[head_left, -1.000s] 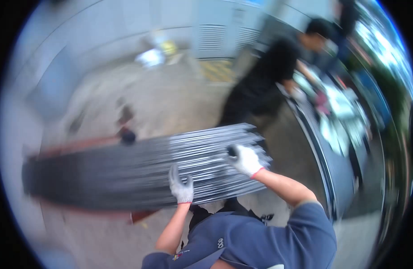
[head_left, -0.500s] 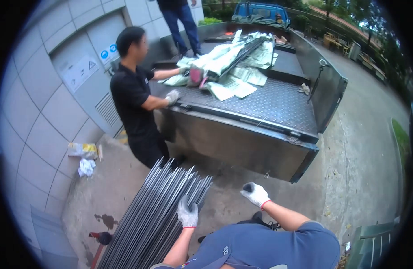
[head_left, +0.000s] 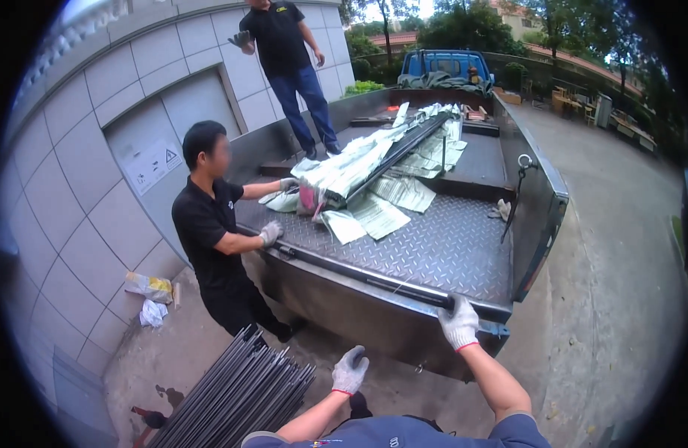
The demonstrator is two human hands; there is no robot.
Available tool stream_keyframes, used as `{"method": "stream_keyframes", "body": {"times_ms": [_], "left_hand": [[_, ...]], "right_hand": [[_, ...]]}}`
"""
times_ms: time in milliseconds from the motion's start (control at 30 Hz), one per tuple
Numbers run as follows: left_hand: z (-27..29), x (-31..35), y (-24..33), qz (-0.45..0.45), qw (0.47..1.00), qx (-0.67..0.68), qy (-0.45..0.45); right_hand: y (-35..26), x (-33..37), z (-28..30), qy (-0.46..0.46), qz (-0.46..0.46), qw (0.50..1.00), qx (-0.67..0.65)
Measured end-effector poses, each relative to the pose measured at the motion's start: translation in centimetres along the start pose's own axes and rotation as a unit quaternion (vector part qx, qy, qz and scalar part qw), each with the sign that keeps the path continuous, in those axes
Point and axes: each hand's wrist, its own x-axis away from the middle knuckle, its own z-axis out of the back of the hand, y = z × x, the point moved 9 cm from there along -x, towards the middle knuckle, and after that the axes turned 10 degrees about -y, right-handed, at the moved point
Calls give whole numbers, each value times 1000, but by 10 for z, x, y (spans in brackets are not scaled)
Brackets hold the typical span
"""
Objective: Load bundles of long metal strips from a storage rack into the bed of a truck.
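Observation:
My right hand (head_left: 459, 322), in a white glove with grey fingertips, grips the rear edge of a truck bed (head_left: 456, 257) near its right corner. Lower and further left, my left hand (head_left: 350, 369) hangs in the air, gloved the same way, its fingers loosely bent and apart with nothing visible in them. It is between the dropped metal tailgate (head_left: 336, 313) and a large bundle of thin dark metal rods (head_left: 235, 396) at the lower left. On the patterned steel bed lies a long dark bundle of bars (head_left: 403, 153), partly covered by pale green wrapping sheets (head_left: 351, 175).
A person in black (head_left: 209, 231) stands left of the tailgate, gloved hands at the bundle and bed edge. Another person (head_left: 295, 82) stands on the bed. A raised side panel (head_left: 534, 201) closes the right side. A crumpled bag (head_left: 150, 286) lies by the tiled wall.
My right hand has reached forward onto the truck bed's edge. My left hand has moved away from the rods toward the tailgate. The view has tilted up, showing more of the person on the bed.

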Motion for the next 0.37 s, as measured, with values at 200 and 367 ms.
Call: {"method": "stream_keyframes", "body": {"times_ms": [200,367], "left_hand": [[-8,-120,30,-55,996,74,11],[9,-237,28,-27,999,35,-1]], "right_hand": [[41,-91,-34,-40,-64,990,117],[63,-140,-58,-36,-97,968,230]]}}
